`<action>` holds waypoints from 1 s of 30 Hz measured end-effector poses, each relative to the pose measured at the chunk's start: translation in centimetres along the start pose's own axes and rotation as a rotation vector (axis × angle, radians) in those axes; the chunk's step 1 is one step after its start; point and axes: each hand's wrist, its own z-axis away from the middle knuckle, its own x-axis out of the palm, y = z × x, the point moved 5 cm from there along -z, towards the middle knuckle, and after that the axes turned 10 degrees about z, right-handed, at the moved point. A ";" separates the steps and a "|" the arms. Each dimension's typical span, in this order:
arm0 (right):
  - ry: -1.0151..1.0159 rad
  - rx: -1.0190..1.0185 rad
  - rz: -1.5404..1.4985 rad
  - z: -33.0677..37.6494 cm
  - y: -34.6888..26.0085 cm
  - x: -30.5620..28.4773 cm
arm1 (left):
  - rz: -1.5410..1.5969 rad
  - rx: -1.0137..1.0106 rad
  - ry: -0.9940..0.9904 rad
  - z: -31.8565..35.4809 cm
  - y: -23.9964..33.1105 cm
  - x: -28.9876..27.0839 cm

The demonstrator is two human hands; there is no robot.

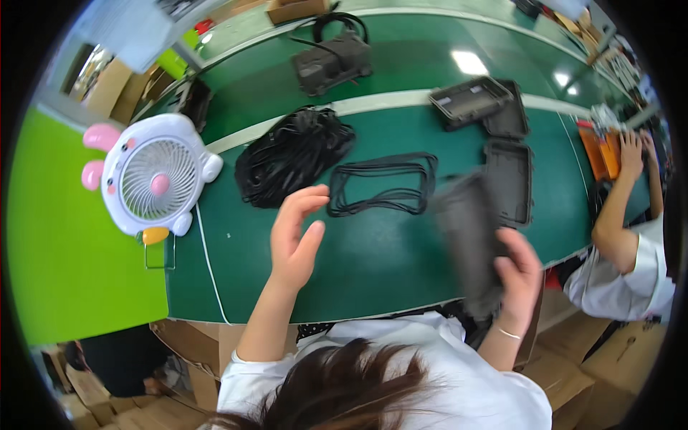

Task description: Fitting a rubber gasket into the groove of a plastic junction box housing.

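Note:
My right hand (521,276) grips the edge of a dark grey-brown plastic case half (467,229), held tilted over the table's near side and smeared by motion. My left hand (295,233) is open, fingers bent and thumb apart, with nothing in it. Just beyond it lie several thin black rubber-like loops (380,210), stacked in a rounded rectangle. A tangled heap of similar black loops (290,154) sits to their left. Behind the held piece rests another shallow case half (510,183), its hollow side up. Farther back, a rimmed case half (471,100) overlaps another case half (510,118).
A white bunny-shaped fan (159,175) stands at left, its white cable (206,258) crossing the green table (358,279). A dark case with a black hose (331,61) sits at the far side. At right, a co-worker's hands (631,154) are at an orange thing (600,154).

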 end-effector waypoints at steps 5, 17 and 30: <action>0.608 0.022 0.248 -2.0 2.4 -9.1 | 0.009 -0.232 0.027 0.7 -6.8 0.6; 0.651 0.289 0.728 -6.5 10.8 -14.4 | -0.238 0.017 -0.183 0.9 -6.6 1.7; 0.763 -0.253 0.464 -8.0 1.8 1.4 | -0.257 0.015 -0.286 0.9 -7.1 1.6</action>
